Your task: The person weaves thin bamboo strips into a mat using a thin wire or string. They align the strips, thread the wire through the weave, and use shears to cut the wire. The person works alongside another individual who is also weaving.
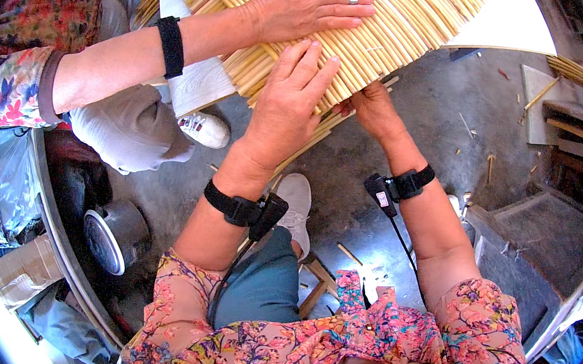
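Note:
A wide layer of straw-coloured stalks, laid side by side, spreads over a white board at the top. My left hand lies on its near edge, with fingers stretched out over the stalk ends. At the edge's right part, my right hand has its fingers curled in under the layer, around pale stalks that run along the rim. Its fingertips are partly hidden beneath. A co-worker's hand, wearing a ring, reaches in from the left and rests flat on top of the stalks.
A white board juts out at left, above the co-worker's knee. A metal pot lies on the floor at left, near a round-edged table with bags and cardboard. A dark box stands at right. Stalk scraps litter the concrete floor.

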The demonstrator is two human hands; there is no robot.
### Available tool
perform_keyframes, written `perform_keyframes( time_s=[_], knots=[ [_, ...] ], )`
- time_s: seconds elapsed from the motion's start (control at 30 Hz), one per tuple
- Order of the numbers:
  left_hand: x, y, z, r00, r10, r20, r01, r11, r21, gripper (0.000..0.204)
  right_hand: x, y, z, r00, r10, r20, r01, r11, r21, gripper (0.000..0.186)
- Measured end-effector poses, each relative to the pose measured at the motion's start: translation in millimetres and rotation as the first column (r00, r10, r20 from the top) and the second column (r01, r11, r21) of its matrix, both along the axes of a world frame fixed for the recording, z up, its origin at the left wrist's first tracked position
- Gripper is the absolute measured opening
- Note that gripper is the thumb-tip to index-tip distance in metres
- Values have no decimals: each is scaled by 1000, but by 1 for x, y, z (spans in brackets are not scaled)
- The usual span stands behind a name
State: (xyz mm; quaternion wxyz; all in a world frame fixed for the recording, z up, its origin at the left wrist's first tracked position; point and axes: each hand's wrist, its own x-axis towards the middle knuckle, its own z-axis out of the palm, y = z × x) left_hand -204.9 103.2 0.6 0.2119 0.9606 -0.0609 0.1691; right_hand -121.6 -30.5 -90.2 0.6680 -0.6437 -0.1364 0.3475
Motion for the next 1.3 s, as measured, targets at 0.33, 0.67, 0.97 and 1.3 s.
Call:
perform_keyframes(
  time_s=[0.33,0.67,0.97,1.3],
  knots=[
    [-2,3,-1,997,-67,32,67,998,8,50,0,-7,-4,999,24,30,-22,997,-70,21],
    [0,5,-7,996,-77,41,71,989,127,55,-6,3,-3,995,-101,11,99,988,119,17],
    [0,5,-10,996,-68,52,60,988,142,54,-7,6,-1,994,-109,5,109,990,86,25],
    [2,3,-7,995,-73,68,64,990,124,38,-12,4,-17,984,-177,2,175,976,131,21]
  ],
)
